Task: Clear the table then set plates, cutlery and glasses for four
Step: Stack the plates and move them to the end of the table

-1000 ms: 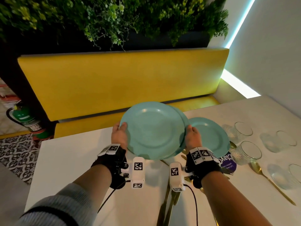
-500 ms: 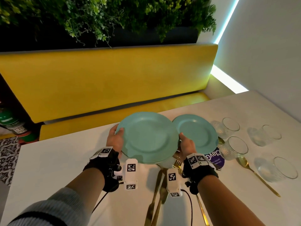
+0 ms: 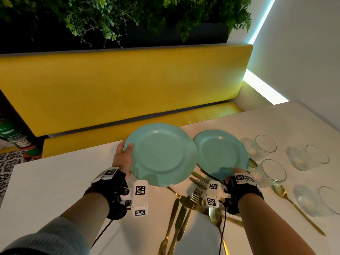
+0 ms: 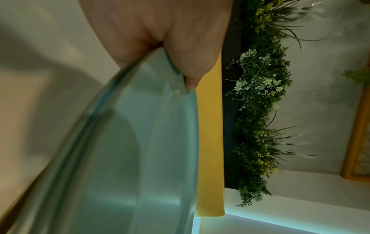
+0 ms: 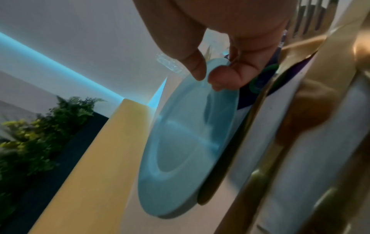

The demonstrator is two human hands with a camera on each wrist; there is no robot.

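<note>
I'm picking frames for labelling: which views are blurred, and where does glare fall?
Head view: sharp, wide-angle bending, blue strip light flaring. Left wrist: plates smeared beside the left hand, blue glare low. Right wrist: gold cutlery badly blurred, streak reflected across the plate pinched by the right hand.

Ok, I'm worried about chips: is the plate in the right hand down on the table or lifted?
Cannot tell. The right hand pinches the plate's near rim; contact with the table is unclear.

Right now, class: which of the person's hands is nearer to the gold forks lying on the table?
Right. The right hand grips a plate rim just beside the forks; the left hand holds plates farther off.
</note>
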